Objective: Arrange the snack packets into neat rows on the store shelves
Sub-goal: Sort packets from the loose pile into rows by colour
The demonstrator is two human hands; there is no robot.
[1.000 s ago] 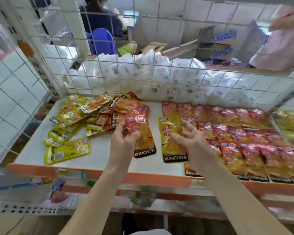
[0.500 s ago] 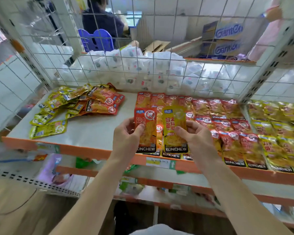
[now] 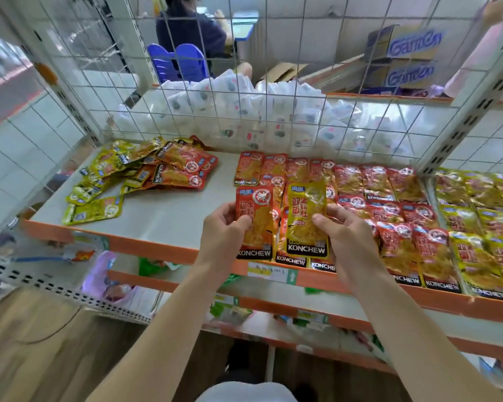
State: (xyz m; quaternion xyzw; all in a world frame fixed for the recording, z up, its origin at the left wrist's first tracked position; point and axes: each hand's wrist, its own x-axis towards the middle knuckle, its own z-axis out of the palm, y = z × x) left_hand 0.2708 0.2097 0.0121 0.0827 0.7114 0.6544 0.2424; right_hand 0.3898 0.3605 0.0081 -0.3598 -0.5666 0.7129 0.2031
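The shelf [image 3: 169,216] fills the middle of the frame, its bare grey surface open at centre left, most likely kept free as working room between unsorted and sorted stock. A wire grid [image 3: 244,117] stands along its back edge, keeping the white bags [image 3: 244,103] of the neighbouring shelf from spilling over. From the centre toward the right lie the red rows [image 3: 389,198], packets overlapping like tiles with the brand strip facing the front edge, probably so that each label reads from the aisle; at the far right the yellow rows [image 3: 482,221] lie the same way, sorted by colour. In the upper left sits the loose pile [image 3: 134,172], red and yellow mixed at all angles, seemingly the supply yet to be sorted. At lower centre the left hand [image 3: 221,236] pinches the red packet [image 3: 256,224] by its left edge, thumb on the face, and the right hand [image 3: 349,242] grips the yellow packet [image 3: 307,219] by its right edge in like manner. Both packets are upright and side by side, nearly touching, above the left end of the red rows, apparently being squared before placing
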